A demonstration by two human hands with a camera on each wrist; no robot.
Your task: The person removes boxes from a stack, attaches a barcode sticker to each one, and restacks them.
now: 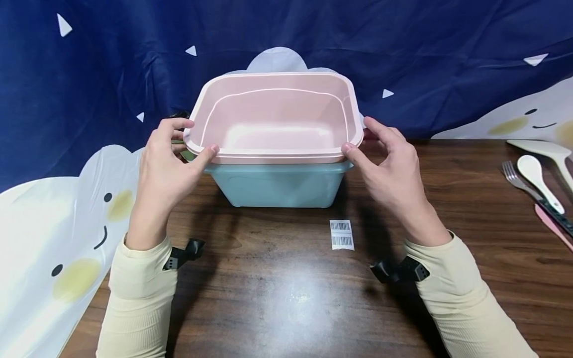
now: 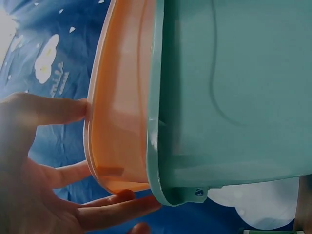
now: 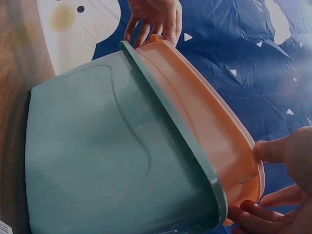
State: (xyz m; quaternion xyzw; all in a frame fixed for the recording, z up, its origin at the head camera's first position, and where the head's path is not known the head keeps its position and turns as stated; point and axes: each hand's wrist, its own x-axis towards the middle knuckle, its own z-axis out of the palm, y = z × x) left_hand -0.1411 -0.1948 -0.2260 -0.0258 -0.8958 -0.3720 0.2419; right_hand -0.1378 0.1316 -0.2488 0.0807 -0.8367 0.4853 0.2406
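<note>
A pink plastic storage bin (image 1: 286, 112) sits partly inside a teal plastic bin (image 1: 277, 186), its rim standing above the teal one. My left hand (image 1: 161, 164) holds the pink bin's left end, thumb on the front rim and fingers around the side. At the opposite end, my right hand (image 1: 396, 176) grips the rim with its thumb in front and fingers at the side. In the left wrist view, a gap separates the pink wall (image 2: 119, 102) from the teal rim (image 2: 154, 122). The pink bin's base is hidden inside the teal bin.
A white label with barcodes (image 1: 342, 234) lies on the brown wooden table (image 1: 250, 288) before the bins. At the right are a fork (image 1: 515, 178), a white spoon (image 1: 532, 171), a pink-ended utensil (image 1: 552, 226) and a white utensil (image 1: 543, 148). A blue cloud-print curtain (image 1: 403, 44) hangs behind.
</note>
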